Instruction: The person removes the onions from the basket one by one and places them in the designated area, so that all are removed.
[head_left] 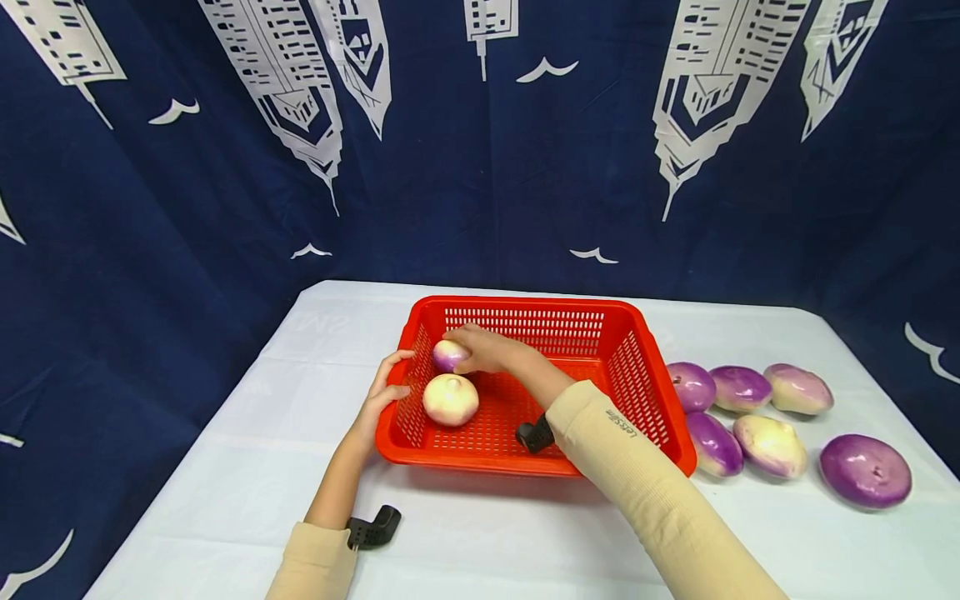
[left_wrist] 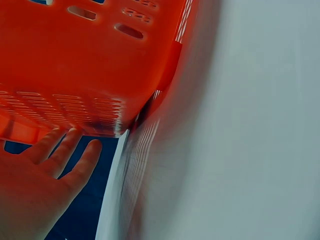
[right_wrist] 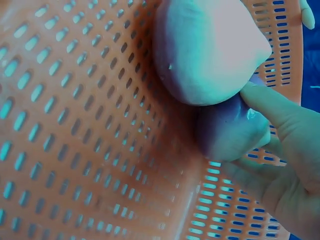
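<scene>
Inside the red slotted plastic basket (head_left: pixel 525 301), my right hand (head_left: pixel 486 348) grips a small purple-and-white turnip (head_left: pixel 448 358) near the left wall. The right wrist view shows thumb and fingers around this small turnip (right_wrist: pixel 230 131). Close beside it lies a larger, mostly cream turnip (head_left: pixel 451 402), which partly covers the small one in the right wrist view. My left hand (head_left: pixel 378 402) rests at the basket's left rim, thumb and a finger lying over the edge. Seen from the left wrist, its other fingers (left_wrist: pixel 80 167) are fairly straight and spread by the outer wall.
Right of the basket, several purple and cream turnips lie on the white tablecloth (head_left: pixel 225 467), among them a cream-and-purple one (head_left: pixel 771 447) and a round dark purple one (head_left: pixel 866 472). A dark blue printed curtain (head_left: pixel 487 192) hangs behind the table.
</scene>
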